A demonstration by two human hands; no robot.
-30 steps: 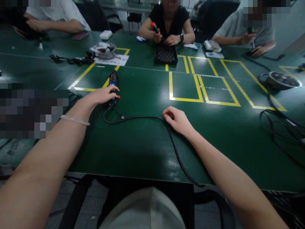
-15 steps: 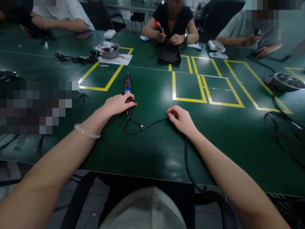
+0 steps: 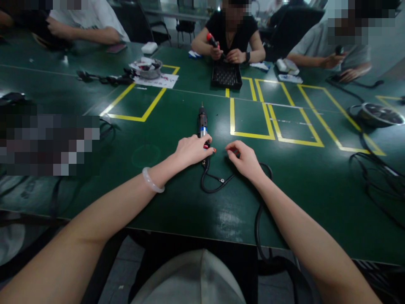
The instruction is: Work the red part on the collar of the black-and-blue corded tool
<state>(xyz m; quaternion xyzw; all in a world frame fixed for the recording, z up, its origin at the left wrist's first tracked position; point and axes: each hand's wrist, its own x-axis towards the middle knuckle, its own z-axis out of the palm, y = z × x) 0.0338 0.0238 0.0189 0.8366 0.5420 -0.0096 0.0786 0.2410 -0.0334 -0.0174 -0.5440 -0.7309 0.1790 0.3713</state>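
Observation:
A black electric screwdriver point(image 3: 202, 122) with a blue band and a red switch lies on the green table point(image 3: 177, 198), tip pointing away from me. My left hand point(image 3: 191, 150) is closed over its rear end. A black cable point(image 3: 218, 181) loops from the tool across the table and drops over the near edge. My right hand point(image 3: 245, 159) rests just right of the tool, fingers curled onto the cable.
Yellow tape rectangles point(image 3: 253, 114) mark the table. Across it, a person in black holds a red-handled tool over a black tray point(image 3: 226, 76). A metal bowl point(image 3: 149, 68) on paper sits far left. More cables point(image 3: 376, 177) and a round fan point(image 3: 376, 114) lie at right.
My left hand has dragged the screwdriver rightward toward the table's middle. The cable loop has bunched up, and my right hand now sits close beside the left.

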